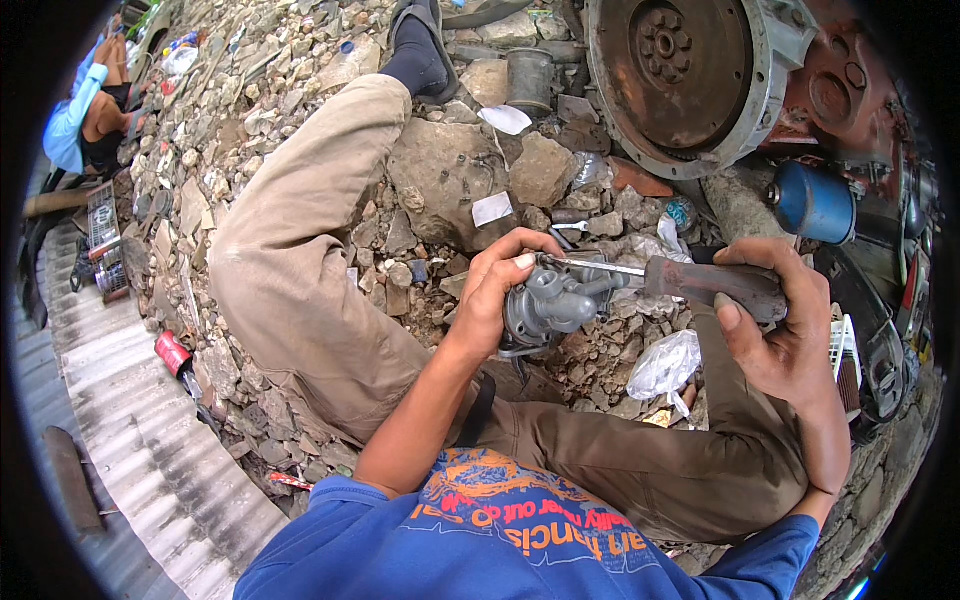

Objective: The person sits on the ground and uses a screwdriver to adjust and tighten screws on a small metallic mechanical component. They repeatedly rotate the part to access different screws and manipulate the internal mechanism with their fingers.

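My left hand point(487, 300) is closed around a small grey cast-metal engine part point(562, 306), which looks like a fuel pump. It is held up above my lap, thumb and fingers on its upper left side. In my right hand point(785, 335) is a screwdriver point(708, 283) with a worn dark handle, gripped by the handle's end between thumb and fingers. The shaft points left, and its tip reaches the top edge of the part, near my left fingertips. Exactly what the tip touches is too small to make out.
Stony rubble surrounds my bent legs. A large round flywheel housing point(690, 140) and a blue canister-like filter point(815, 203) sit at the far right. A clear plastic bag point(666, 366) lies by my lap. Corrugated sheeting point(150, 400) lies left; another person point(85, 110) sits far left.
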Available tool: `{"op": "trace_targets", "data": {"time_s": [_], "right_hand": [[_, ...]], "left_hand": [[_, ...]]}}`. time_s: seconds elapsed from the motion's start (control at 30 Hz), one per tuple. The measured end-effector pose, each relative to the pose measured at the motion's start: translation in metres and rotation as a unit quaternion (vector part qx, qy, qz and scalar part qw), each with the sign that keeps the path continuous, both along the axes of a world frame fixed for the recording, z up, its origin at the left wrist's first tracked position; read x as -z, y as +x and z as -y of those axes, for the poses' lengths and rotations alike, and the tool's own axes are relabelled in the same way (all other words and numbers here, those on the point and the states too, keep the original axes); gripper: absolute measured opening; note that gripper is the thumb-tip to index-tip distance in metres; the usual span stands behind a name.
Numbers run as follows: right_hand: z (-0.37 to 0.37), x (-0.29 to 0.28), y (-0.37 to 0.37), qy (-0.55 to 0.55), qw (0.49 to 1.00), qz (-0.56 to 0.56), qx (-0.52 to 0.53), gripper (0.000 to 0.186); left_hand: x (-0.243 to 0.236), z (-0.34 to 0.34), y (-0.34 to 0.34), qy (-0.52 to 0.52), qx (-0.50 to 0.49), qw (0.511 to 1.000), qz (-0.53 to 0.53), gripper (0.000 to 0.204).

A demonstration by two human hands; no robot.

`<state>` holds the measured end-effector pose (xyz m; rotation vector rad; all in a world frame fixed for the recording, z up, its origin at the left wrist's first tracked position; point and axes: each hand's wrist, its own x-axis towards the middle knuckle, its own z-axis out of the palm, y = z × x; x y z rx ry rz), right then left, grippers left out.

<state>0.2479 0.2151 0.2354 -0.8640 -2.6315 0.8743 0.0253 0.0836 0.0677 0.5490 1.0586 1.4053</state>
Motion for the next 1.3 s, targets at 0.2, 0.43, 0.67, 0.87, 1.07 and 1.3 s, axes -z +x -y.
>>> {"op": "trace_targets", "data": {"time_s": [0.2,0.43,0.67,0.87,1.07,1.3], "right_hand": [[-0.003,0.001,-0.002,0.016,1.0,0.002,-0.006,0.035],[0.001,0.0,0.01,-0.004,1.0,-0.006,-0.016,0.049],[-0.01,0.006,0.013,-0.014,0.996,0.081,0.046,0.053],[-0.009,0.027,0.007,0.043,0.997,0.046,0.051,0.054],[-0.014,0.014,0.007,0.021,0.992,0.118,-0.022,0.053],[-0.01,0.005,0.006,-0.051,0.991,0.122,0.009,0.054]], "left_hand": [[-0.001,0.0,0.0,0.004,-0.001,1.0,-0.022,0.04],[0.001,0.0,-0.002,0.024,0.016,0.994,-0.109,0.039],[-0.003,-0.002,0.0,0.025,-0.011,0.994,-0.105,0.035],[0.004,-0.001,0.0,0.003,-0.047,0.987,-0.15,0.033],[-0.003,0.0,-0.002,0.005,-0.069,0.978,-0.195,0.032],[-0.003,0.002,-0.002,0.012,-0.063,0.977,-0.203,0.032]]}}
